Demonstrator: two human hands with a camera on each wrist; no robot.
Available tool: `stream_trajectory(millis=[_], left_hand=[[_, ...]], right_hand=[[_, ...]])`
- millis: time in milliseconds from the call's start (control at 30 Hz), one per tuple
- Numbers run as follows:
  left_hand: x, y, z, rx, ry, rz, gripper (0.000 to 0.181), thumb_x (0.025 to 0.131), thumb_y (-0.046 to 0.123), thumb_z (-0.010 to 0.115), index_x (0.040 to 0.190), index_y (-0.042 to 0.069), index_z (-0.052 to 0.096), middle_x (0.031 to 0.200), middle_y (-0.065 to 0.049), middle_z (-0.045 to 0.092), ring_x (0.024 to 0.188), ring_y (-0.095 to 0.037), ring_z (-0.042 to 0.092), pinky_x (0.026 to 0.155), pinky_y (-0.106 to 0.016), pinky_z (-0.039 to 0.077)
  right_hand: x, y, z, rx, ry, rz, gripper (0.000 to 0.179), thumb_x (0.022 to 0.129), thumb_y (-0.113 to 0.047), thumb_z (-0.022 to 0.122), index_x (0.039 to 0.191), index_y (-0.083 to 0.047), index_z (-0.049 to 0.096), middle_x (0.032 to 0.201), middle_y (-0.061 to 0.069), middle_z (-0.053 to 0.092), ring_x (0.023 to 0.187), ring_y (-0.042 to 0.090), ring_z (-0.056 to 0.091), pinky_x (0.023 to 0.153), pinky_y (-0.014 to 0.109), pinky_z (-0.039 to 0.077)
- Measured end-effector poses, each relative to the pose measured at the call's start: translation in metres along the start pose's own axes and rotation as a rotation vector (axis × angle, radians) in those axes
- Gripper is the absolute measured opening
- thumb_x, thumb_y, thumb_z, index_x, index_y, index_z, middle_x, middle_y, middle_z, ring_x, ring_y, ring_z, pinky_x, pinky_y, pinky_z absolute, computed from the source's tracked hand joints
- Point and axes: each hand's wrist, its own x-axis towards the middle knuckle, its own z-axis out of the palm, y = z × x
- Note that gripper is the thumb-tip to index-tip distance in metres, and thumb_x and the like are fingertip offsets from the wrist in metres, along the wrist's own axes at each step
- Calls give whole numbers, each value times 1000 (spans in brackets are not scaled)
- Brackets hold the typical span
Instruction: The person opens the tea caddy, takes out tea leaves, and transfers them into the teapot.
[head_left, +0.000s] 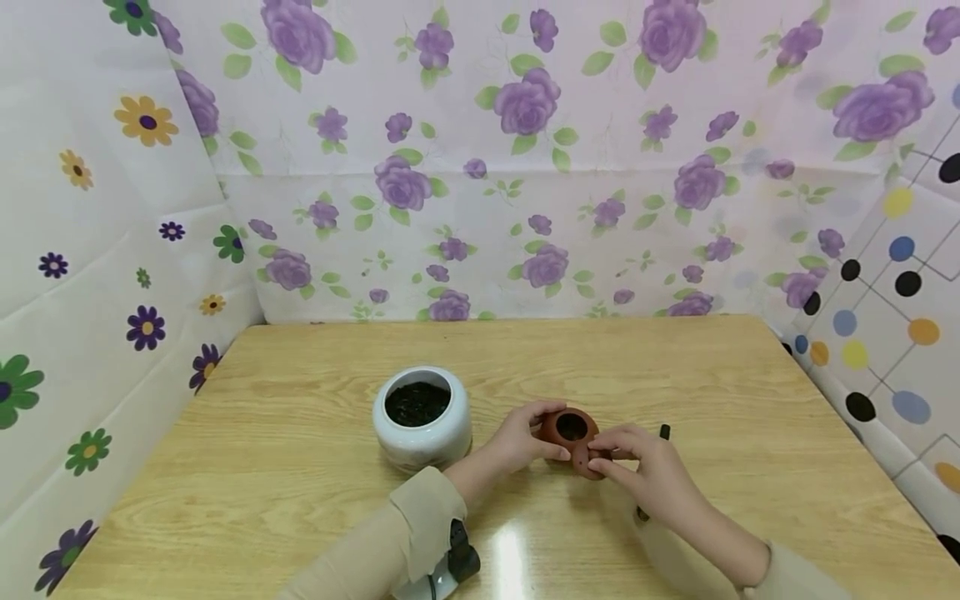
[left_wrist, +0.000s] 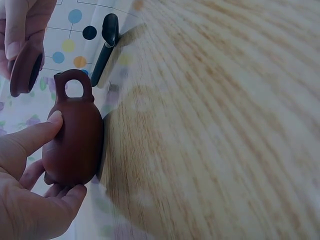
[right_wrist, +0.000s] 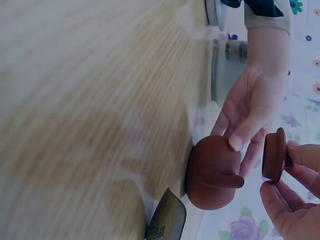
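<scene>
A small reddish-brown teapot [head_left: 551, 430] sits uncovered on the table, its round opening facing up and dark inside. My left hand [head_left: 517, 440] grips its body, thumb on the near side and fingers around the far side; in the left wrist view the teapot's loop handle [left_wrist: 89, 90] points away from this hand. With thumb and fingertips, my right hand [head_left: 656, 475] pinches the matching teapot lid [right_wrist: 273, 156] by its knob. That lid [head_left: 587, 465] is tilted on edge, apart from the opening and beside the teapot's handle side.
Left of the teapot stands a white ceramic jar [head_left: 423, 440] holding dark, leafy bits. A dark scoop [left_wrist: 103, 60] lies on the wooden table [head_left: 315, 467], partly behind my right hand in the head view. Flowered cloth [head_left: 480, 225] hangs along the back edge.
</scene>
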Motion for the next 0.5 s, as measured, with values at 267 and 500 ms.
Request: stream_trajectory(millis=[267,500], left_hand=[[-2,3,2,-16,-8,-24,65,77,1,77,136,7,51,138,-9,52,130,-30,46,102,-42,45],[-2,2,-1,-9,-1,-42,66,76,0,77,136,9,51,137,-6,53,128,-28,48,100,-39,46]], right_hand=[[16,11,5,-39,13,33,16,80,-5,74,95,-9,73,97,5,67,87,24,65,73,33,58],[31,17,12,-55,36,27,15,81,-6,73,96,-6,72,97,8,66,88,24,65,74,34,58]])
